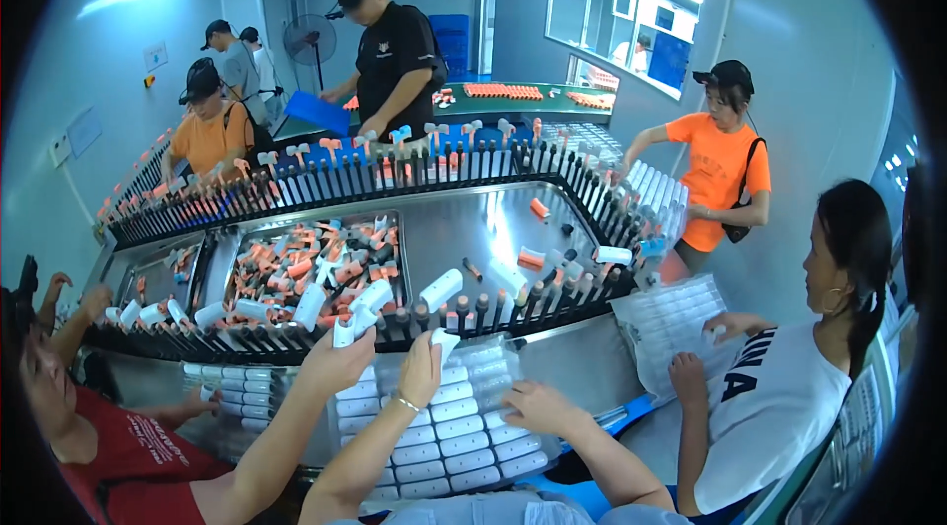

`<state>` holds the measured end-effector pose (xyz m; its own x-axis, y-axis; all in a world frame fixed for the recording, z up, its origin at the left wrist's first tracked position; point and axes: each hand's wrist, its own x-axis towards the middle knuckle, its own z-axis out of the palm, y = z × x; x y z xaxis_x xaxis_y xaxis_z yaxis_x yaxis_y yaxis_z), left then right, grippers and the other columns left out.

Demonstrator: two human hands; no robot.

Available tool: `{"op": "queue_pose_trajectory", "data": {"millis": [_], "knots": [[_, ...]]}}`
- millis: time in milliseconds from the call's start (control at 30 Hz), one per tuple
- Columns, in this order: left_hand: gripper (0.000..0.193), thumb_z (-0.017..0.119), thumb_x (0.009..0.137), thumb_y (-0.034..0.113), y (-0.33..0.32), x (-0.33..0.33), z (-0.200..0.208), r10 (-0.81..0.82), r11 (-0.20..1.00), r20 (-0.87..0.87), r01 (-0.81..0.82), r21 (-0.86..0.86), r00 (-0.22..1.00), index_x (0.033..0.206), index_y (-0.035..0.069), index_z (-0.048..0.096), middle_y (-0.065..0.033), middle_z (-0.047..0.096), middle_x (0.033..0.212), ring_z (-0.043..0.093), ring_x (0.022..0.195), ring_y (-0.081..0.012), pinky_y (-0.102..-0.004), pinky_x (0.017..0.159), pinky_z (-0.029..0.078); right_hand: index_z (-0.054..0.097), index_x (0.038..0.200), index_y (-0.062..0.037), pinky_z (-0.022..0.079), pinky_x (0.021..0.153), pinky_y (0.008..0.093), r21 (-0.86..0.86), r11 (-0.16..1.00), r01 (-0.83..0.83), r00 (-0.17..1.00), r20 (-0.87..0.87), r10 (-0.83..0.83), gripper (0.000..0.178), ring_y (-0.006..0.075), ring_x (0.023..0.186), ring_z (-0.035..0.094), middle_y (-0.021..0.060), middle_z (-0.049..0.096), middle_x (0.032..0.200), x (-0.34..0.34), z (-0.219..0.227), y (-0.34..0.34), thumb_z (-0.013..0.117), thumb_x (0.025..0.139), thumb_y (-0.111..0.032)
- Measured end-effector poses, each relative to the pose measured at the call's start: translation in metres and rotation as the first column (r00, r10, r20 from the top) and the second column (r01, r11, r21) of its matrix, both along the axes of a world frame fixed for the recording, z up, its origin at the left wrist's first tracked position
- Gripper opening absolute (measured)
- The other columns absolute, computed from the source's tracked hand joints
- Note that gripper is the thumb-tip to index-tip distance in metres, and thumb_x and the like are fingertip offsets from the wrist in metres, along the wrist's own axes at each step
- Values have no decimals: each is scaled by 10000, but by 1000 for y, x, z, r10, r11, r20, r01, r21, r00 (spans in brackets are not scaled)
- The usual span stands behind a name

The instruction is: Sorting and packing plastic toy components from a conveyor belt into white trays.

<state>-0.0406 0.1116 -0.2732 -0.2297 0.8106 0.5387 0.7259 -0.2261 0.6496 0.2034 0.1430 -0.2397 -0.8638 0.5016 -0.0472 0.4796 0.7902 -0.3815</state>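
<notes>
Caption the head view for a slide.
Left hand holding a white piece, right hand at rows of white casings.

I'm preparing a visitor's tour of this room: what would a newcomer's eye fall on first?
Probably the heap of mostly orange pieces, left of centre on the metal table, and the upright black pegs around its edge. Nearer, at the bottom centre, rows of white casings stand out, with the wearer's left hand above them holding a white piece.
</notes>
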Motion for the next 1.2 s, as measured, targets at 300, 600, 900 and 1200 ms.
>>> {"op": "queue_pose_trajectory", "data": {"millis": [300,600,900,1200], "knots": [[317,560,874,232,3,2,11,5,999,326,12,-52,945,1069,-7,489,-164,608,845,593,671,-236,-316,599,457,584,948,-29,428,839,416,70,997,-20,992,-123,29,226,274,1043,474,108,532,1031,3,21,-6,592,778,-178],[353,580,848,308,70,47,30,134,991,356,-121,-58,925,972,-15,511,-166,586,817,587,722,-267,-386,610,451,421,1136,10,447,722,455,-328,919,218,874,-354,-334,319,419,829,573,256,587,888,-10,37,-16,457,894,-194],[415,591,791,333,97,24,67,336,919,-46,-338,-204,941,973,-32,512,-221,550,948,523,902,-364,-469,785,399,521,1095,13,488,690,333,-445,836,321,698,-484,-527,424,273,773,639,185,623,830,28,28,-13,662,788,-244],[355,614,789,251,76,-26,75,487,811,-353,-564,-157,799,948,-38,483,-175,625,806,629,738,-341,-427,617,507,520,1078,-8,420,868,396,206,845,493,688,-687,-234,404,354,1024,516,173,552,1088,5,89,64,657,699,-22]]}}
